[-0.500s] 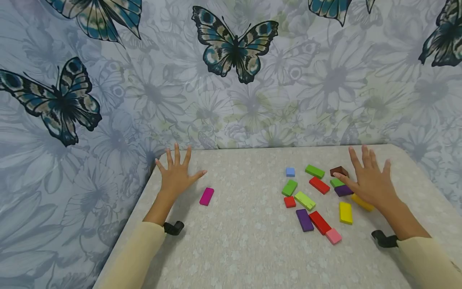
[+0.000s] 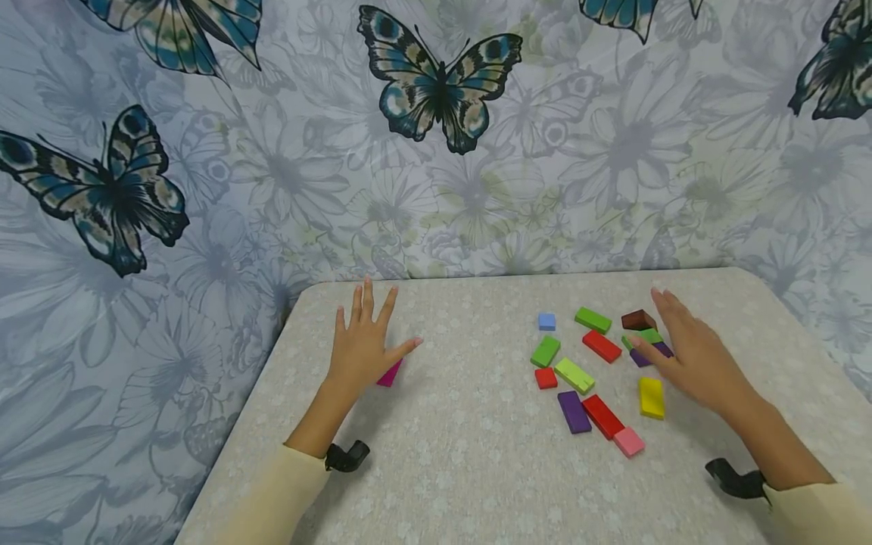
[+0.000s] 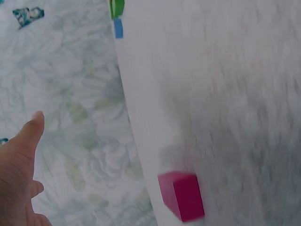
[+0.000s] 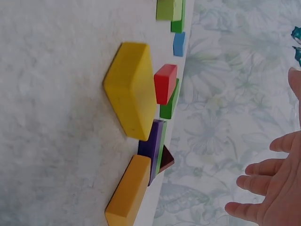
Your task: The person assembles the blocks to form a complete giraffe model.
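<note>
My left hand [image 2: 364,350] is held above the table with its fingers spread, and it hides part of a magenta block [image 2: 390,375] in the head view. The left wrist view shows that magenta block [image 3: 188,197] apart from the thumb [image 3: 27,141]. On the other side, my right hand [image 2: 705,371] hovers with straight fingers near a purple block [image 2: 643,357], a green block and a brown block [image 2: 638,320]. An orange-yellow block [image 4: 129,190], hidden by this hand in the head view, appears in the right wrist view beside a yellow block [image 4: 130,89]. Both hands hold nothing.
Several coloured blocks lie scattered on the table's right half, among them a blue block [image 2: 546,322], a red block [image 2: 602,346], a lime block [image 2: 574,375] and a pink block [image 2: 629,442]. A wall [image 2: 436,212] with butterfly prints stands behind the table.
My left hand has moved right, partly covering the magenta block in the head view. The right hand has drawn slightly nearer, its fingers closer together, and now covers the orange-yellow block.
</note>
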Demonstrator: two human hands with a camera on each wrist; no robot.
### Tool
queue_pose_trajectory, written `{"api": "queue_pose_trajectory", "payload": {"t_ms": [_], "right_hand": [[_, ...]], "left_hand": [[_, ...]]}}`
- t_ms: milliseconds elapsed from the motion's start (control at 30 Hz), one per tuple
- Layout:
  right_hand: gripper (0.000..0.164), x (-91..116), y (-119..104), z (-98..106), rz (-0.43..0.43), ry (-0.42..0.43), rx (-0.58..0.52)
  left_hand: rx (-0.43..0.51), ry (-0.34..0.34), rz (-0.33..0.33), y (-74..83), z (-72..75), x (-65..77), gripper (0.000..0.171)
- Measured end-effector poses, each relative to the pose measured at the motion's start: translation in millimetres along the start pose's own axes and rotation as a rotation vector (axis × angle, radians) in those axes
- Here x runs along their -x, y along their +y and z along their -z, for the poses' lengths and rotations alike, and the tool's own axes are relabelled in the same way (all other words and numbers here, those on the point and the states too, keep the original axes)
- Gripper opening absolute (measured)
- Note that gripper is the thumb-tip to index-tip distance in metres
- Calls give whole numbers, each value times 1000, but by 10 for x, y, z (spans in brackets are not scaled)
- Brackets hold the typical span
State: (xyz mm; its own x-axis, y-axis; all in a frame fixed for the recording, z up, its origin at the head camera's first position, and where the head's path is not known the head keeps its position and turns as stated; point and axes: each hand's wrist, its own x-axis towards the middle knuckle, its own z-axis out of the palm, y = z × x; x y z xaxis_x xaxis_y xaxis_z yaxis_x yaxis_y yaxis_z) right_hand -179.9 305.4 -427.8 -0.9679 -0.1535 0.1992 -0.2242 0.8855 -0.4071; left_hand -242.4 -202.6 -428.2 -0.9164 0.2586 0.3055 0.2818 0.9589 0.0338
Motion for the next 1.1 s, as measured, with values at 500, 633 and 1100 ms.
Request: {"api": "queue_pose_trajectory", "payload": {"t_ms": [500,633,1100], "right_hand": [[87,335,-243,20,-31,-117,-31],[79,398,-280,-29,-6,-99,-26],[60,520,-398,-205,-7,-124,-52]], "left_hand": [[-22,7,-234,727,50,215,91],[-6,22,-300,909,33,251,87],[213,-135,-398,1442,-124,369,72]]}}
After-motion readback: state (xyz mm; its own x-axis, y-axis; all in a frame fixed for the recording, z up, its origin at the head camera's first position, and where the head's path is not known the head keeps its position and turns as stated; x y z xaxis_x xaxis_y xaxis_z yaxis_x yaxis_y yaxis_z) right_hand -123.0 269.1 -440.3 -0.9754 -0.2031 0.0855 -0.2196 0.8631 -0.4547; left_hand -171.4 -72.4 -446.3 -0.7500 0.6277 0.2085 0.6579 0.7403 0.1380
